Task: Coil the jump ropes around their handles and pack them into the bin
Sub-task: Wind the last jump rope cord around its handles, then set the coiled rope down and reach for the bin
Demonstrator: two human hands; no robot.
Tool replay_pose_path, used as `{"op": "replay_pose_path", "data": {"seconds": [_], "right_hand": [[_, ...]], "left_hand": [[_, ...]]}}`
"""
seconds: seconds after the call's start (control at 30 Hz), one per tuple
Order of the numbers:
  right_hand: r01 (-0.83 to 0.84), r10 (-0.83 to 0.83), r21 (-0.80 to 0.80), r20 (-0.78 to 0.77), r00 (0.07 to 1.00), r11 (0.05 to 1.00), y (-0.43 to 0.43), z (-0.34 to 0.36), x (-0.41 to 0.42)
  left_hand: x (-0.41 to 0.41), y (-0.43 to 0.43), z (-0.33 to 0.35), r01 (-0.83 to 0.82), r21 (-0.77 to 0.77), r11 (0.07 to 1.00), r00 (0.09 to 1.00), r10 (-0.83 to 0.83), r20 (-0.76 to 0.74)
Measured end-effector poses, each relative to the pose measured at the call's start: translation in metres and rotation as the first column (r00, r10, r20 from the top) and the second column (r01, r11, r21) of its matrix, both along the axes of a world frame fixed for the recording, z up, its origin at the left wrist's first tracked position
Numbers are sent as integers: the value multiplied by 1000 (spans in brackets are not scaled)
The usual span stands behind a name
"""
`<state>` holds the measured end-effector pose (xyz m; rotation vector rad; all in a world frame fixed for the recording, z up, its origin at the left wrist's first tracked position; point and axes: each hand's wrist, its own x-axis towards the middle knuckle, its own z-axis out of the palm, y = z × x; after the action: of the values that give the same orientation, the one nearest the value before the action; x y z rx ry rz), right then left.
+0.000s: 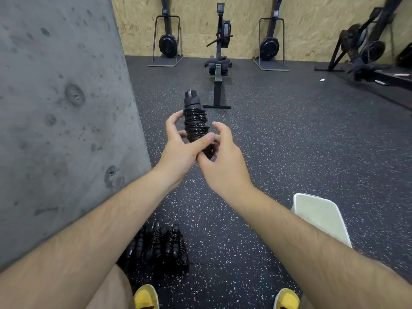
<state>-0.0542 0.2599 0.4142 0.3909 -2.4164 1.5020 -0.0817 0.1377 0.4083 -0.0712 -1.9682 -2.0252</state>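
Holding one black jump rope (196, 123) up in mid-air at about chest height, the person has its cord wound in tight loops round the handles, one handle end poking out the top. The left hand (178, 148) is wrapped round the bundle with its thumb across the front. The right hand (225, 161) has curled fingers pinching the lower end.

Down by the left knee is a pile of coiled ropes (160, 246), at least three, hard to count exactly. One white bin (321, 217) sits on the floor to the right, partly hidden by the forearm. Two yellow shoes (146, 296) show at the bottom.

The floor (289, 141) is black speckled rubber. There's a concrete pillar (55, 108) on the left and a chipboard wall (312, 25) at the back. One rowing machine (219, 63) is in the middle, with two upright machines (167, 43) either side.
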Motion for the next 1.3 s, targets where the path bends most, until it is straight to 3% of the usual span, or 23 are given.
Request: {"op": "replay_pose_path", "data": {"seconds": [0.07, 0.23, 0.33, 0.5, 0.67, 0.83, 1.07, 1.2, 1.3], "right_hand": [[-28, 29, -23, 59, 998, 999, -2, -3, -5], [-57, 93, -147, 246, 965, 987, -1, -22, -22], [-83, 117, -111, 339, 934, 990, -8, -46, -36], [-149, 150, -38, 473, 869, 988, -18, -112, -47], [-176, 126, 19, 624, 771, 984, -20, -225, -45], [-111, 26, 51, 803, 596, 993, -16, -343, -19], [-142, -50, 140, 862, 504, 980, -19, -432, -3], [-267, -86, 240, 871, 483, 933, -19, -448, -4], [-297, -147, 377, 800, 581, 877, -20, -437, -12]], "left_hand": [[-1, -6, -2, -5, -9, 1000, 1000, 6, 31], [-3, -16, -31, 5, -276, 961, 1000, 4, 29], [-14, -22, -61, 30, -420, 907, 998, -3, 64], [-19, -27, -131, 36, -499, 866, 971, 88, 222], [-9, -28, -236, 132, -551, 824, 887, 150, 438], [17, -16, -350, 341, -544, 767, 722, 157, 674], [35, -10, -438, 512, -510, 691, 599, 139, 789], [37, -9, -454, 606, -548, 576, 583, 146, 799], [32, -5, -446, 580, -661, 476, 653, 213, 727]]}}
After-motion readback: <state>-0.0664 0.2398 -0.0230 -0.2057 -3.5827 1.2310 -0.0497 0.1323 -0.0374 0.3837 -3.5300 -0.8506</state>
